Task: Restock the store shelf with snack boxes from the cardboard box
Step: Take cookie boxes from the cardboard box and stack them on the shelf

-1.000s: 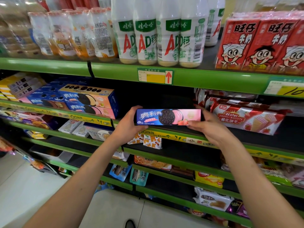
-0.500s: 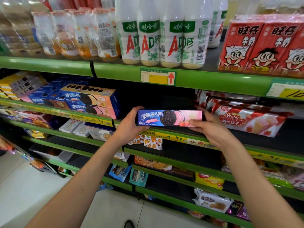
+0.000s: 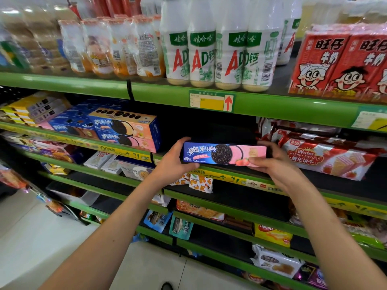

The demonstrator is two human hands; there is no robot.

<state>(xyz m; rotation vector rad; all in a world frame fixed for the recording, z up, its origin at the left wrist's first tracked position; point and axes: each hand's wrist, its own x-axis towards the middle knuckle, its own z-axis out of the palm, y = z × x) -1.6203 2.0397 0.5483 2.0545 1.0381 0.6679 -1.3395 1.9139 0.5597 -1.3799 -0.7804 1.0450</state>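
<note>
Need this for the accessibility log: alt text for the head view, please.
Two hands, left hand and right hand, grip the ends of a pink-and-blue Oreo box held level at a bare gap in the green shelf, between stacked Oreo boxes and wafer packs. AD milk bottles stand above.

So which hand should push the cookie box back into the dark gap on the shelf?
Probably the right hand. It grips the snack box at the end nearest the wafer packs, with open shelf behind. The left hand holds the other end and could steady it beside the stacked cookie boxes.
</note>
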